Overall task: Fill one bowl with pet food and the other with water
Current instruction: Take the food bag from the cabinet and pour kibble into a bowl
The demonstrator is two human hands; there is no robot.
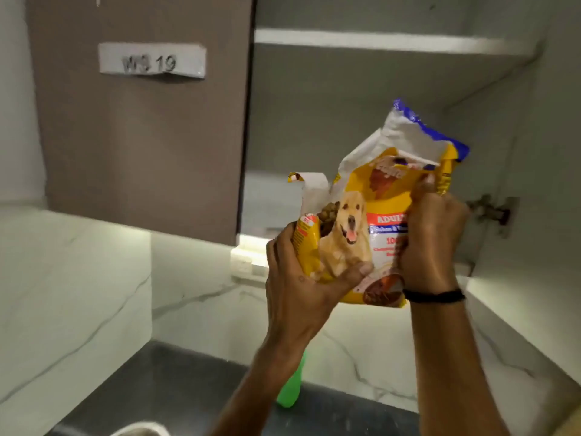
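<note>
Now, the pet food bag [361, 221] is up mid-frame, right of centre, top torn open, in front of an open cupboard [377, 42]. Left hand [298, 278] grips its lower-left corner w/ thumb across the front; right hand [434, 240] pinches the right edge. Green bottle [289, 391] at bottom centre.

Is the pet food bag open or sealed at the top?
Open: the bag has a torn top, and its white inside shows. The left hand and right hand grip it.
</note>
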